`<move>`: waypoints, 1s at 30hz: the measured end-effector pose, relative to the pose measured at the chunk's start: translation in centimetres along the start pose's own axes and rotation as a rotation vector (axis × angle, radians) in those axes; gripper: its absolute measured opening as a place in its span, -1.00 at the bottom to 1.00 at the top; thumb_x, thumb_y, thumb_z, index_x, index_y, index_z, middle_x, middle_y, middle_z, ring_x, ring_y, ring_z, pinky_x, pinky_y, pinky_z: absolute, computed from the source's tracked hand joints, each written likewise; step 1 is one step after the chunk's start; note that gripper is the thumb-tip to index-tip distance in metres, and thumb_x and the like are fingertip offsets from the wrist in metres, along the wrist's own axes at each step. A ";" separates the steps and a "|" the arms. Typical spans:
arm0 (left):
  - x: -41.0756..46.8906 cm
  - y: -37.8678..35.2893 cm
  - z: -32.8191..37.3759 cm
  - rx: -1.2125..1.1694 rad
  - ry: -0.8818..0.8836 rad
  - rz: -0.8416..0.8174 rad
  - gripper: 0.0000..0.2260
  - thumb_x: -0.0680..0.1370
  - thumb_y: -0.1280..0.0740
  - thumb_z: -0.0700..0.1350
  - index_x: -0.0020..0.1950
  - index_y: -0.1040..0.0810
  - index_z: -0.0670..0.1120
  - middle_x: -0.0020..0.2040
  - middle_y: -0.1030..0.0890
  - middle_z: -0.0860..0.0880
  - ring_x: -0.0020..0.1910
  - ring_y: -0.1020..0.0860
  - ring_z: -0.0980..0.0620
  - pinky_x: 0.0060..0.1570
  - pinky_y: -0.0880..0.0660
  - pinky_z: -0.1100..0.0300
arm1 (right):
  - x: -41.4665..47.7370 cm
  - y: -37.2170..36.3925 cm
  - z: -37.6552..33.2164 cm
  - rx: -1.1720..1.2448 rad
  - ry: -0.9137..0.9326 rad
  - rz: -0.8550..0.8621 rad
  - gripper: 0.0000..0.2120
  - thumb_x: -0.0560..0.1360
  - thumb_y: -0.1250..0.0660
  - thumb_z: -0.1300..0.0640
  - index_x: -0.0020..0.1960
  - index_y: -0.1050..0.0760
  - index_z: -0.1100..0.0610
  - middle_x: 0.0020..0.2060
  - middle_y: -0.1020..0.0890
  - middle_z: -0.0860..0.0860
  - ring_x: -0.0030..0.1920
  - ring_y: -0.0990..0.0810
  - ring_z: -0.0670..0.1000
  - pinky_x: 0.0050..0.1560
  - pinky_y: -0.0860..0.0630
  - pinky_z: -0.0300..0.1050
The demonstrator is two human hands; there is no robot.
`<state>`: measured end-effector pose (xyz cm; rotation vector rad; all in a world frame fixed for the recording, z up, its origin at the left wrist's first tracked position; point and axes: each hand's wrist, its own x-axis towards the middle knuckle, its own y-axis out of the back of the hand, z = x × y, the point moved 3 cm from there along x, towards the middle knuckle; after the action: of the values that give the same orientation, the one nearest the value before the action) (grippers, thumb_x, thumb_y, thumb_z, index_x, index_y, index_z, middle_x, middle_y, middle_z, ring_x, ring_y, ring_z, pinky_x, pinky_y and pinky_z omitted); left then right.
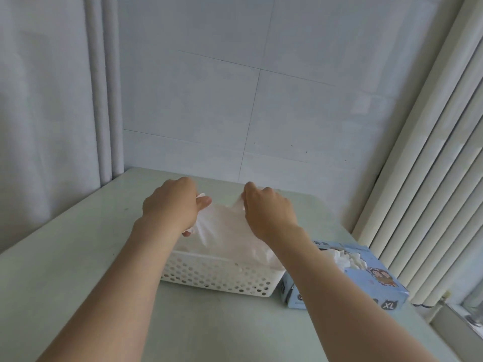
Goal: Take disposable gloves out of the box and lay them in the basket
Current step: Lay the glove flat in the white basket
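Observation:
A thin translucent disposable glove (224, 228) is stretched between my two hands above the white perforated basket (217, 278). My left hand (171, 205) pinches its left end and my right hand (269, 207) pinches its right end. The glove's lower part hangs down into the basket. The pale blue glove box (366, 278), marked XL, lies right of the basket with crumpled white gloves showing in its top opening. My right forearm crosses in front of the box's left part.
The basket and box stand on a pale green table (78, 270) against a white tiled wall. A curtain hangs at the left. Vertical blinds and a window sill run along the right edge of the table.

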<state>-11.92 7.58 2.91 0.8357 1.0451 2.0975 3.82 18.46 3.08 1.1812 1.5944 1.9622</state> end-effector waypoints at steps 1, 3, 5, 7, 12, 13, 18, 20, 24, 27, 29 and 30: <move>0.1 -0.2 -0.3 0.041 0.036 0.005 -0.57 0.68 -0.31 0.14 -0.25 -0.38 -0.10 -0.34 -0.58 -0.06 -0.49 -0.61 -0.04 -0.38 -0.32 0.17 | 0.3 -0.3 -0.3 -0.029 0.033 -0.004 -0.90 0.74 -0.09 0.14 0.04 -0.27 0.09 -0.30 -0.37 0.02 -0.38 -0.35 0.09 -0.35 -0.21 -0.03; 0.3 -0.6 -1.1 0.086 0.097 0.004 -0.61 0.66 -0.33 0.17 -0.17 -0.45 -0.10 -0.17 -0.62 -0.09 -0.35 -0.65 -0.09 -0.34 -0.37 0.15 | 0.8 -1.1 -0.9 -0.065 0.095 -0.016 -0.86 0.76 -0.06 0.11 0.03 -0.26 0.09 -0.30 -0.37 0.02 -0.37 -0.41 0.14 -0.36 -0.20 -0.02; 0.4 -0.9 -1.4 0.102 0.129 0.002 -0.68 0.66 -0.35 0.15 -0.06 -0.50 -0.10 -0.03 -0.63 -0.10 -0.18 -0.68 -0.16 -0.23 -0.44 0.11 | 0.9 -1.9 -1.3 -0.076 0.142 -0.032 -0.85 0.76 -0.08 0.07 0.05 -0.28 0.09 -0.31 -0.37 0.02 -0.30 -0.46 0.21 -0.31 -0.25 -0.01; 0.3 -1.0 -1.4 0.135 0.144 0.023 -0.76 0.68 -0.35 0.07 -0.02 -0.46 -0.08 -0.05 -0.54 -0.06 -0.12 -0.61 -0.17 -0.16 -0.43 0.08 | 0.7 -2.2 -1.1 -0.099 0.135 -0.027 -0.87 0.74 -0.15 0.05 0.06 -0.30 0.08 -0.32 -0.36 0.00 -0.30 -0.45 0.19 -0.29 -0.28 -0.02; -0.2 -0.8 -1.0 0.199 0.177 0.067 -0.78 0.69 -0.34 -0.07 -0.08 -0.36 -0.05 -0.14 -0.38 -0.06 -0.10 -0.45 -0.15 -0.13 -0.39 0.05 | 0.3 -1.0 -0.6 -0.023 0.091 -0.001 -0.80 0.57 -0.29 0.26 0.16 -0.43 0.09 -0.08 -0.53 0.01 -0.14 -0.56 0.13 -0.22 -0.39 -0.04; -0.3 -0.7 -0.9 0.205 0.180 0.074 -0.77 0.68 -0.35 -0.10 -0.10 -0.35 -0.05 -0.13 -0.40 -0.07 -0.11 -0.45 -0.15 -0.14 -0.40 0.05 | 0.3 -0.8 -0.5 0.049 0.102 -0.044 -0.77 0.59 -0.30 0.22 0.22 -0.49 0.05 0.00 -0.57 0.02 -0.06 -0.59 0.13 -0.16 -0.42 -0.04; -0.8 -0.2 0.2 0.269 0.166 0.111 -0.75 0.56 -0.31 -0.35 -0.17 -0.31 -0.08 -0.13 -0.46 -0.08 -0.08 -0.48 -0.16 -0.14 -0.40 0.06 | -1.0 -1.3 0.2 0.175 0.124 -0.455 -0.67 0.61 -0.37 -0.18 0.31 -0.59 -0.08 0.14 -0.60 -0.02 0.13 -0.62 0.09 0.14 -0.60 0.07; -0.9 -0.2 1.2 0.316 0.091 0.108 -0.83 0.56 -0.28 -0.35 -0.05 -0.39 -0.09 0.06 -0.55 -0.13 0.10 -0.51 -0.20 -0.07 -0.41 0.03 | -1.5 -1.7 0.5 0.113 0.134 -0.501 -0.61 0.58 -0.41 -0.18 0.36 -0.56 -0.09 0.13 -0.56 -0.04 0.18 -0.60 0.08 0.22 -0.57 0.06; -0.7 -2.2 2.2 0.148 -0.040 -0.117 -0.82 0.61 -0.37 -0.18 0.17 -0.66 -0.01 0.20 -0.64 -0.10 0.14 -0.60 -0.13 0.09 -0.53 0.07 | -2.1 -1.8 0.8 0.162 0.148 -0.477 -0.59 0.56 -0.49 -0.11 0.37 -0.58 -0.09 0.08 -0.54 -0.07 0.15 -0.55 0.05 0.25 -0.56 0.04; -1.1 -4.3 2.8 0.098 -0.084 -0.373 -0.83 0.57 -0.48 0.02 0.13 -0.72 0.04 0.14 -0.69 0.03 0.06 -0.64 0.00 0.03 -0.52 0.15 | -2.4 -0.6 1.6 0.250 0.137 -0.343 -0.69 0.49 -0.57 -0.03 0.21 -0.68 -0.05 0.08 -0.60 -0.06 0.14 -0.55 -0.01 0.14 -0.58 0.01; -1.1 -5.3 3.0 0.142 -0.071 -0.449 -0.75 0.55 -0.50 0.10 0.14 -0.71 0.01 0.12 -0.70 0.03 0.07 -0.65 0.01 0.08 -0.56 0.13 | -2.9 -0.6 1.8 0.213 0.139 -0.339 -0.77 0.47 -0.59 0.04 0.11 -0.71 -0.04 0.04 -0.62 -0.05 0.15 -0.54 -0.01 0.03 -0.58 -0.04; -1.1 -5.5 2.9 0.159 -0.063 -0.466 -0.72 0.54 -0.51 0.14 0.13 -0.71 -0.01 0.10 -0.70 0.02 0.06 -0.66 0.01 0.09 -0.57 0.12 | -3.1 -1.0 1.6 0.165 0.140 -0.374 -0.82 0.49 -0.56 0.07 0.08 -0.72 -0.04 0.04 -0.64 -0.04 0.15 -0.56 0.02 0.02 -0.61 -0.04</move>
<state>-7.58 10.59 -0.60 0.6498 1.2469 1.6058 6.65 17.54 1.05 0.7411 1.9176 1.7278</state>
